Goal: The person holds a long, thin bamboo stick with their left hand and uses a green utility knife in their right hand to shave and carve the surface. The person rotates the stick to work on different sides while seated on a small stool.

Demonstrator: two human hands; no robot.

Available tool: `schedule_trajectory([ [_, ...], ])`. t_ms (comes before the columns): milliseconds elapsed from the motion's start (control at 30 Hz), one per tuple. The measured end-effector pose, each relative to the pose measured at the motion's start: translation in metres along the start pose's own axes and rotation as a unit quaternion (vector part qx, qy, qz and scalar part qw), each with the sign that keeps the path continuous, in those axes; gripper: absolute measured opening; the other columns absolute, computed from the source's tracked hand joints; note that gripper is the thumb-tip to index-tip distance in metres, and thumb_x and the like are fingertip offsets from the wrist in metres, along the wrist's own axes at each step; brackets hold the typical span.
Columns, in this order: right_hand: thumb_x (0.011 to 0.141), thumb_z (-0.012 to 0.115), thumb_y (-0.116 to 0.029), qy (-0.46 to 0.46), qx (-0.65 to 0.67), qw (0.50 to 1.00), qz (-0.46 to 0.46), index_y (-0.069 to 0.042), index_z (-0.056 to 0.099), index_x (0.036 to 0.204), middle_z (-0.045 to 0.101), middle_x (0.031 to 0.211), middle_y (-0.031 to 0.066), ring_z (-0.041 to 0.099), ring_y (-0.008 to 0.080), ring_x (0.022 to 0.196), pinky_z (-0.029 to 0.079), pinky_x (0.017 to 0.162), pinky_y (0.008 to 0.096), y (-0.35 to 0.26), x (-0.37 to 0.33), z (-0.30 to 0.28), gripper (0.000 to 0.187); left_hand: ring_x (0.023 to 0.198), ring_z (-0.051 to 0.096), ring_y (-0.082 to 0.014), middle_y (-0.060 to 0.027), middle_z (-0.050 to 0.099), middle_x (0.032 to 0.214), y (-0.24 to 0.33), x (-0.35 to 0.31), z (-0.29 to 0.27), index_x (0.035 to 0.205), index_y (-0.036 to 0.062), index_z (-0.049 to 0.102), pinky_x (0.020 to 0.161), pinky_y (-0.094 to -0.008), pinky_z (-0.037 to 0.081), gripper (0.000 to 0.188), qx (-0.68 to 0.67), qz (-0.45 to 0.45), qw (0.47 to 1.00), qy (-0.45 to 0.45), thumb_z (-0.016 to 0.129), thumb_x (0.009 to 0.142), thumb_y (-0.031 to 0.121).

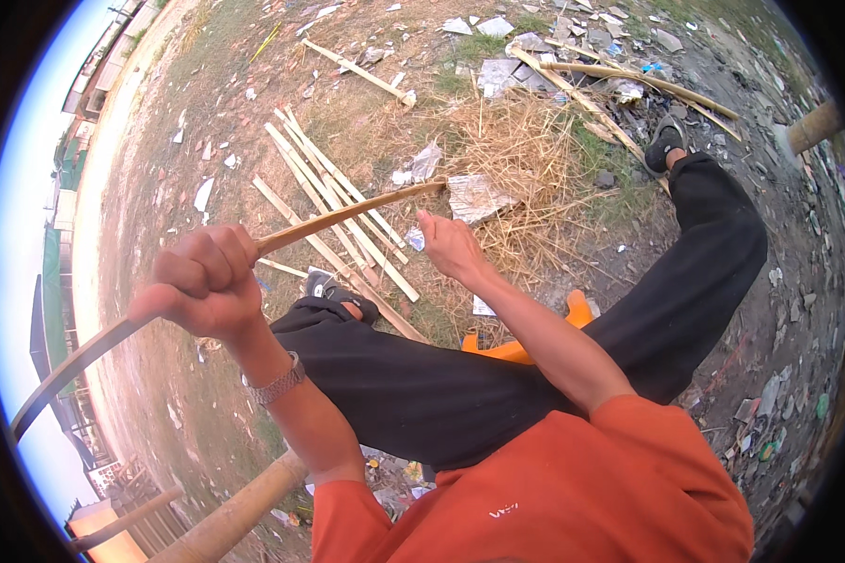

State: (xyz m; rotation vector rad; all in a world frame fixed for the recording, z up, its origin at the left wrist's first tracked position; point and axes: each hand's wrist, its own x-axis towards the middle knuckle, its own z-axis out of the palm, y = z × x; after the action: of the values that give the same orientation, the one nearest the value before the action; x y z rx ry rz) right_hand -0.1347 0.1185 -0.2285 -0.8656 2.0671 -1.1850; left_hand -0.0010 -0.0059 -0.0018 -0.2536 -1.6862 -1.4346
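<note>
My left hand [207, 281], raised at the left with a watch on its wrist, is wrapped round a long split-bamboo strip [352, 210]. The strip bends gently, running past the hand to the lower left and, the other way, toward the middle. Its inner end lies just above my right hand [453, 249], with a small gap showing. The right hand's fingers are curled and its thumb points up; whatever they hold, if anything, is hidden. Beyond the hands, several pale bamboo strips [333, 188] lie loosely side by side on the ground.
My black-trousered legs [695, 267] are spread over an orange plastic object [512, 352]. Straw shavings [535, 155] are heaped ahead. More bamboo pieces [648, 80] lie at the far right among rubble. A thick bamboo pole [244, 507] is at lower left; another pole end [814, 129] juts in at right.
</note>
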Motion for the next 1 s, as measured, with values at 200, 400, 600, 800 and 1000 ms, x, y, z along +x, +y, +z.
schedule_trajectory([
  [200, 0.099, 0.026, -0.041, -0.013, -0.046, 0.997, 0.056, 0.004, 0.062, 0.078, 0.062, 0.077, 0.0290, 0.060, 0.0446, 0.075, 0.047, 0.075, 0.0519, 0.041, 0.026, 0.005, 0.062, 0.042, 0.016, -0.0092, 0.0044, 0.017, 0.048, 0.001, 0.004, 0.009, 0.058, 0.0151, 0.022, 0.042, -0.0270, 0.014, 0.060, -0.043, -0.025, 0.999, -0.014, 0.037, 0.089, 0.064],
  [400, 0.099, 0.027, -0.041, -0.019, -0.069, 0.997, 0.016, 0.002, 0.064, 0.087, 0.063, 0.078, 0.0269, 0.061, 0.0438, 0.080, 0.046, 0.079, 0.0512, 0.058, 0.052, 0.005, 0.058, 0.041, 0.017, -0.0092, 0.0046, 0.019, 0.048, -0.001, 0.004, 0.007, 0.058, 0.0155, 0.023, 0.042, -0.0265, 0.015, 0.059, -0.054, -0.016, 0.998, -0.043, 0.037, 0.089, 0.064],
  [600, 0.099, 0.026, -0.043, -0.009, -0.285, 0.956, -0.067, -0.002, 0.065, 0.093, 0.066, 0.084, 0.0209, 0.064, 0.0382, 0.084, 0.050, 0.078, 0.0473, 0.084, 0.073, -0.010, 0.057, 0.034, 0.024, -0.0093, 0.0032, 0.022, 0.046, -0.001, 0.001, 0.006, 0.058, 0.0134, 0.024, 0.033, -0.0261, 0.021, 0.061, -0.008, 0.009, 1.000, -0.026, 0.035, 0.089, 0.065],
  [800, 0.096, 0.041, -0.044, -0.021, -0.407, 0.908, 0.092, -0.002, 0.066, 0.091, 0.067, 0.085, 0.0190, 0.067, 0.0318, 0.079, 0.053, 0.067, 0.0433, 0.126, 0.120, -0.055, 0.048, 0.037, 0.020, -0.0089, 0.0035, 0.021, 0.047, 0.002, 0.003, 0.003, 0.062, 0.0141, 0.026, 0.036, -0.0262, 0.019, 0.056, 0.043, -0.007, 0.997, 0.057, 0.031, 0.091, 0.062],
  [1000, 0.098, 0.032, -0.041, 0.024, -0.112, 0.985, 0.126, 0.002, 0.059, 0.099, 0.064, 0.083, 0.0243, 0.063, 0.0393, 0.082, 0.048, 0.075, 0.0494, 0.051, 0.060, -0.046, 0.051, 0.037, 0.021, -0.0090, 0.0038, 0.021, 0.048, 0.001, 0.003, -0.003, 0.062, 0.0137, 0.026, 0.038, -0.0264, 0.021, 0.056, 0.010, -0.023, 1.000, 0.011, 0.033, 0.091, 0.062],
])
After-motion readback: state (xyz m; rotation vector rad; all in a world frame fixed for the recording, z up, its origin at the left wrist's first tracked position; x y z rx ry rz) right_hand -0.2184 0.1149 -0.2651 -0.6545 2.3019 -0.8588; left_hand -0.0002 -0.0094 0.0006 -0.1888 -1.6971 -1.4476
